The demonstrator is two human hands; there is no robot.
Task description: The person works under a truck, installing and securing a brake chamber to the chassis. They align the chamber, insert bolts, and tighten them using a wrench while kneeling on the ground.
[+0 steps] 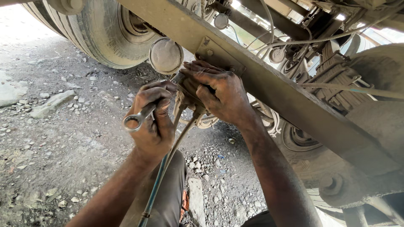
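Note:
My left hand [153, 115] grips a steel ring spanner [136, 120], its ring end pointing down-left and its other end reaching up to a fitting under the frame rail. My right hand [219, 94] is closed over a dusty valve-like part [189, 90] that hangs from the rusty frame rail [269, 84] of a heavy vehicle. Thin hoses [168, 162] run down from this part between my arms. Both hands are black with grease. The fitting itself is hidden behind my fingers.
A large dusty tyre [90, 29] stands at the upper left, another wheel and hub [332, 180] at the lower right. A round chamber [166, 55] hangs behind the rail. Cables and leaf springs [336, 75] crowd the upper right. Gravel and stones [50, 105] cover the ground.

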